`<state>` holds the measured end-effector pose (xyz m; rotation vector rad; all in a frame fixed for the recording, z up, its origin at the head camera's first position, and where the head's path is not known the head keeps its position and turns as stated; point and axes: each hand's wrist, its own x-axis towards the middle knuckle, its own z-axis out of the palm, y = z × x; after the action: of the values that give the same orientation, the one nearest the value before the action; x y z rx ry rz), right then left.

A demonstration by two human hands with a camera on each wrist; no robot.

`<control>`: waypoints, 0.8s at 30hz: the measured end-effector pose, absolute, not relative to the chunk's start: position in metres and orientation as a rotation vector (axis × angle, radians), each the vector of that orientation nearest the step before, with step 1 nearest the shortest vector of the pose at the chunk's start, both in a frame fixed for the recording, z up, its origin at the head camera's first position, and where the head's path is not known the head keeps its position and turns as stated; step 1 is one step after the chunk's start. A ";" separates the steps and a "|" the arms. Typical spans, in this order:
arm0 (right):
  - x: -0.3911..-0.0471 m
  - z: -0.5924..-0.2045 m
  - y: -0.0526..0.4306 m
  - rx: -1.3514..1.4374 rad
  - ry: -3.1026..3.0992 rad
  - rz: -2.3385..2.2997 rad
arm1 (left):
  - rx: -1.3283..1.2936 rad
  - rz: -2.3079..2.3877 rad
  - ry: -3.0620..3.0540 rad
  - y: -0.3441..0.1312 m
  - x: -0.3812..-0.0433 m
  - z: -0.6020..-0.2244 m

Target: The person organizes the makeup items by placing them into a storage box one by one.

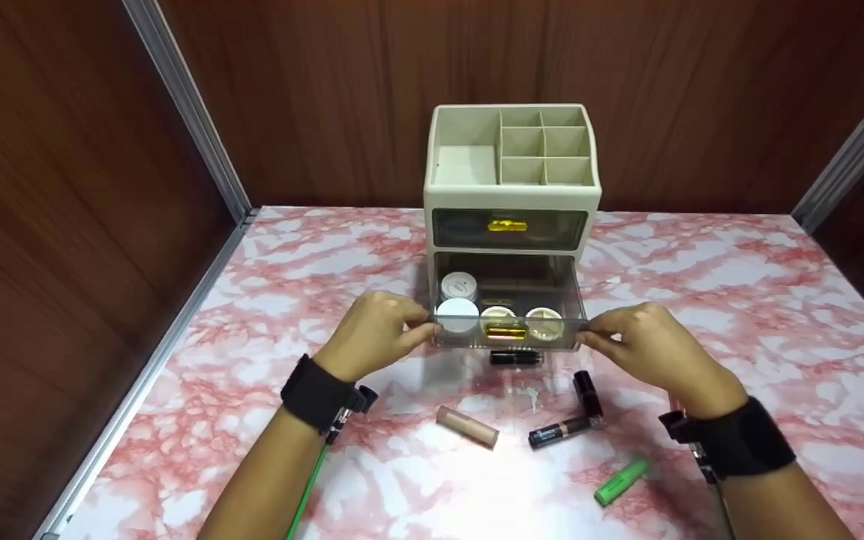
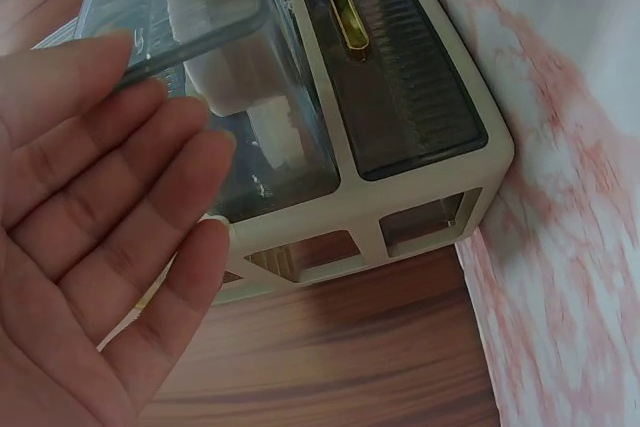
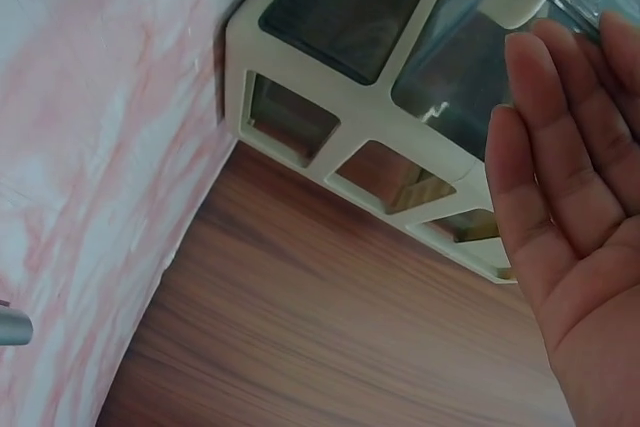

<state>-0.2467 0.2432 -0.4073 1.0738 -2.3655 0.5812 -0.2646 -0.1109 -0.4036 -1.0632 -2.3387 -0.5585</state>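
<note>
A clear smoky drawer (image 1: 507,341) with a gold handle stands pulled out from the lower slot of a cream desktop organizer (image 1: 438,196). My left hand (image 1: 379,334) pinches its front left corner between thumb and fingers. At the front right corner, my right hand (image 1: 642,345) pinches it the same way. Inside sit several round containers, among them a white-lidded jar (image 1: 457,313) at the left and a cream one (image 1: 544,322) at the right. Both wrist views show the drawer's edge at the thumb and fingertips, with the remaining fingers loosely extended.
The upper drawer (image 1: 469,229) is closed. On the marbled table, nearer me, lie a beige tube (image 1: 467,427), several dark lipstick tubes (image 1: 558,433) and a green highlighter (image 1: 622,481). Brown wood-grain panels (image 1: 312,97) stand behind and at the sides.
</note>
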 end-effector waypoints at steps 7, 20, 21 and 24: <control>-0.256 -0.405 0.242 1.056 -2.364 0.543 | -1.022 -0.584 -2.358 -0.110 -0.274 -0.405; -0.273 -0.407 0.238 0.894 -2.405 0.528 | -0.939 -0.559 -2.375 -0.105 -0.295 -0.407; -0.275 -0.408 0.237 0.889 -2.403 0.525 | -0.930 -0.564 -2.379 -0.105 -0.297 -0.407; -0.279 -0.409 0.237 0.866 -2.401 0.511 | -0.911 -0.573 -2.386 -0.104 -0.301 -0.408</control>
<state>-0.2791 0.2370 -0.4089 0.8665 -2.4011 0.5109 -0.3007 -0.1045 -0.4082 -0.9110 -2.3860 -0.5730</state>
